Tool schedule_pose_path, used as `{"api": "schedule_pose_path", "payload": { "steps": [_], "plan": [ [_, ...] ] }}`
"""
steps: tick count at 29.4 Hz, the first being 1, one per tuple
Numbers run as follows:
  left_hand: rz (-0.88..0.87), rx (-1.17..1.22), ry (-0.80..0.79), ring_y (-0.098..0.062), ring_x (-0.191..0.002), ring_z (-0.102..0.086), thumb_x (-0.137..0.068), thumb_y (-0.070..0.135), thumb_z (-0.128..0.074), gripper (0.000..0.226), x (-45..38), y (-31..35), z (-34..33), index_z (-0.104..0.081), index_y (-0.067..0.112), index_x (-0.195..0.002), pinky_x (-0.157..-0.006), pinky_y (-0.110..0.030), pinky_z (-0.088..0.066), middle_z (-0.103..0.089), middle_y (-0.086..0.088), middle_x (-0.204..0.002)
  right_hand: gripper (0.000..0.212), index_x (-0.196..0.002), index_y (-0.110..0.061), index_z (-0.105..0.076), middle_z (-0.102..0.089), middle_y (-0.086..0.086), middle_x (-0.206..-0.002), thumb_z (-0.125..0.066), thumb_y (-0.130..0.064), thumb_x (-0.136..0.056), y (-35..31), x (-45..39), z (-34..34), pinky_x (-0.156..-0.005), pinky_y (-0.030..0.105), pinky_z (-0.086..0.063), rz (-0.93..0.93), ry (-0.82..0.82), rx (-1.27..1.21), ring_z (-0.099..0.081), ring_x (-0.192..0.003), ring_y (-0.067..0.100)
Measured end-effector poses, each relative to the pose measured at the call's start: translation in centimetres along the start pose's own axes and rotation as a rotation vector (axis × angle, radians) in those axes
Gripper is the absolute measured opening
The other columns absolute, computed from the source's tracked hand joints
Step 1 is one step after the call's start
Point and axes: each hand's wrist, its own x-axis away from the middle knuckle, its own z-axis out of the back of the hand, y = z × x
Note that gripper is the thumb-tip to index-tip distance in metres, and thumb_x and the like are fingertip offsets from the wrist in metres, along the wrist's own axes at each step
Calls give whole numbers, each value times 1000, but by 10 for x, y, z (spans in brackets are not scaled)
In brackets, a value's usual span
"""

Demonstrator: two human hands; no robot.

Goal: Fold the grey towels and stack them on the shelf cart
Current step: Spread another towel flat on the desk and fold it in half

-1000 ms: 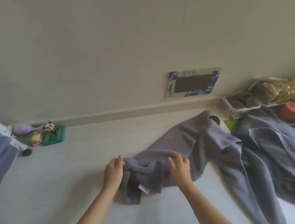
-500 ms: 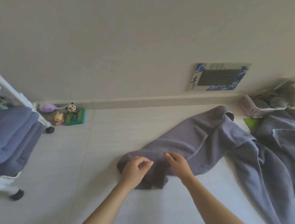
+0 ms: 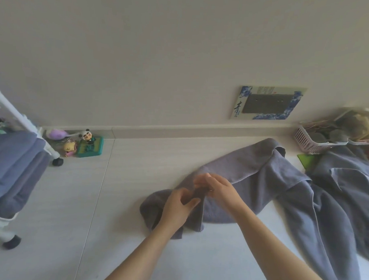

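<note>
A grey towel [image 3: 247, 174] lies crumpled on the pale floor, running from the centre up to the right. My left hand [image 3: 177, 207] and my right hand [image 3: 218, 189] meet over its near end, and both pinch a fold of cloth between them. More grey towels [image 3: 343, 202] lie spread at the right. The white shelf cart [image 3: 13, 119] stands at the left edge with folded grey towels [image 3: 11, 166] stacked on its shelf.
Small toys [image 3: 85, 144] sit against the skirting board near the cart's wheel. A pink basket [image 3: 314, 140] of items and a green card [image 3: 307, 161] are at the right. A framed blue-and-white panel [image 3: 267, 103] leans on the wall.
My view has swung left, so the cart has come into sight. My hands have moved closer together on the towel's near end, and the white tag is out of sight.
</note>
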Motion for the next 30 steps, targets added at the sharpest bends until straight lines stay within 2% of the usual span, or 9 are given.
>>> {"api": "schedule_pose_path", "payload": {
  "steps": [4, 7, 14, 17, 20, 23, 26, 28, 30],
  "plan": [
    [15, 176, -32, -10, -77, -59, -88, 25, -65, 14, -6, -1, 17, -60, 13, -83, -72, -22, -43, -65, 6, -78, 20, -108, -23, -67, -69, -9, -102, -53, -24, -95, -11, -4, 11, -81, 8, -45, 109, -89, 477, -62, -93, -3],
    [29, 379, -9, -12, -73, -55, -89, 21, -64, 14, -8, -4, 33, -60, 10, -82, -70, -27, -41, -63, 3, -74, 24, -114, -20, -67, -67, -11, -106, -59, -26, -92, -13, -9, 18, -84, 13, -44, 134, -114, 687, -59, -93, -1],
    [141, 699, 32, -17, -70, -57, -95, 18, -53, 15, -4, 0, 64, -57, 11, -83, -68, -32, -42, -63, -6, -73, 20, -99, -17, -73, -55, -8, -86, -68, -30, -85, -1, -24, 15, -80, 21, -38, 258, -140, 774, -52, -87, 15],
    [195, 825, 68, -19, -69, -62, -96, 8, -46, 19, -1, 4, 70, -60, 8, -82, -70, -32, -47, -68, -7, -71, 16, -74, -19, -69, -57, -9, -79, -68, -29, -85, -1, -32, 6, -77, 23, -36, 226, -150, 692, -52, -78, 8],
    [240, 818, 115, -23, -75, -63, -94, 6, -47, 17, 5, 7, 80, -62, 8, -86, -74, -33, -49, -69, -10, -75, 16, -75, -23, -62, -61, -8, -78, -63, -30, -89, -10, -33, -2, -70, 17, -39, 145, -160, 645, -53, -73, 3],
    [310, 815, 130, -28, -85, -64, -89, 19, -55, 17, 6, 2, 85, -65, 5, -92, -86, -38, -50, -67, -19, -95, 8, -84, -26, -66, -65, -10, -84, -63, -33, -88, -19, -30, -9, -74, 12, -41, 129, -239, 579, -57, -78, 2],
    [364, 874, 60, -34, -103, -64, -86, 52, -56, 58, 9, 2, 88, -63, 0, -111, -100, -47, -45, -67, -22, -110, 11, -96, -25, -69, -66, -12, -91, -68, -27, -85, -17, -29, -22, -76, 1, -38, 126, -309, 576, -56, -80, -12],
    [332, 893, 17, -35, -104, -64, -86, 61, -51, 65, 14, 6, 90, -63, 2, -109, -98, -48, -47, -68, -22, -108, 10, -91, -21, -71, -63, -15, -84, -69, -28, -84, -13, -29, -31, -73, 3, -38, 142, -298, 607, -54, -73, -12],
    [247, 870, -2, -35, -102, -65, -71, 64, -68, 68, 17, 3, 92, -59, 7, -108, -95, -49, -48, -67, -21, -106, 9, -77, -23, -70, -63, -16, -75, -69, -28, -84, -8, -28, -35, -70, 8, -40, 123, -270, 560, -54, -68, -10]
  ]
}}
